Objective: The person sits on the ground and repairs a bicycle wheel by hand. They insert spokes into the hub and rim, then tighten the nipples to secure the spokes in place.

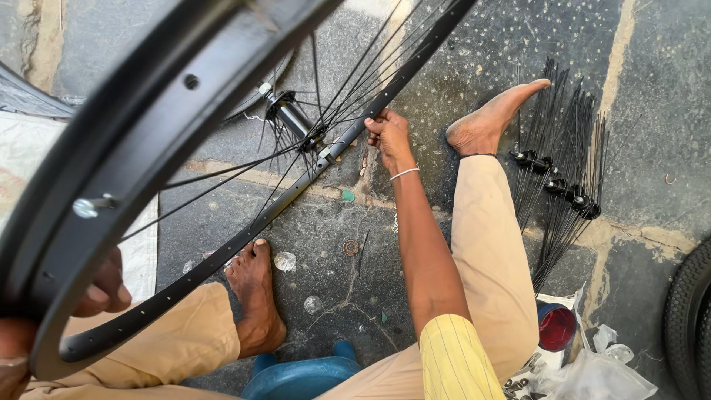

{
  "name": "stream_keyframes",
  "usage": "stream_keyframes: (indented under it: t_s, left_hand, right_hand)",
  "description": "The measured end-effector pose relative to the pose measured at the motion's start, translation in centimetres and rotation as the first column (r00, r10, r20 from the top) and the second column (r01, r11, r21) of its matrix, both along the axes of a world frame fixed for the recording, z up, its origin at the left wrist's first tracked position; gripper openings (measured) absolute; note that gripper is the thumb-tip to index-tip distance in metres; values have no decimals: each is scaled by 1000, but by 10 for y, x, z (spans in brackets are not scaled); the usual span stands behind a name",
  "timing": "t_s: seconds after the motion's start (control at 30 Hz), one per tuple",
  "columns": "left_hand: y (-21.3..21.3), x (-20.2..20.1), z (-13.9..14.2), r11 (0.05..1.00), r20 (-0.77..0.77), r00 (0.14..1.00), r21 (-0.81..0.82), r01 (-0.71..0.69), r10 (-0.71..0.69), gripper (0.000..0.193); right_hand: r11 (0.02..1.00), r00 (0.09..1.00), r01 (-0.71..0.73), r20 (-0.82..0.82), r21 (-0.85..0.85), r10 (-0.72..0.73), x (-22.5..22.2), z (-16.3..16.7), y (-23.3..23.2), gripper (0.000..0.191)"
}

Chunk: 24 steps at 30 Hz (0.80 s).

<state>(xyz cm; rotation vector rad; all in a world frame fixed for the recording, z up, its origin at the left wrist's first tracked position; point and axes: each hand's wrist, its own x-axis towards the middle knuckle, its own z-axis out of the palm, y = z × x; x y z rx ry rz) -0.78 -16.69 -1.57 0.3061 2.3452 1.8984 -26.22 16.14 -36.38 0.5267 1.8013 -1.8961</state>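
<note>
A black bicycle wheel rim [155, 118] stands tilted in front of me, its thin spokes running to a hub [290, 115] in the middle. My left hand [104, 285] is closed on the near part of the rim at the lower left. My right hand [386, 133] reaches to the far side of the rim and pinches a spoke end where it meets the rim. A thin bangle sits on that wrist. The rim's lower edge rests by my left foot [255, 296].
Several hubs with loose black spokes [563, 178] lie on the stone floor at the right, beyond my right foot [489, 118]. A red tin [555, 326] and plastic bags with small parts sit at the lower right. A tyre [689, 318] is at the right edge. I sit on a blue stool [304, 374].
</note>
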Motion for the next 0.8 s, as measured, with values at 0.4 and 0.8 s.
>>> stream_keyframes:
  t_s: [0.4, 0.8]
  left_hand:
    - [-8, 7, -15, 998, 27, 1000, 60, 14, -16, 50]
    - [1, 2, 4, 999, 7, 999, -18, 33, -33, 43]
  right_hand:
    - [982, 945, -40, -313, 185, 97, -53, 24, 40, 16]
    - [905, 910, -83, -339, 418, 240, -56, 33, 43, 20]
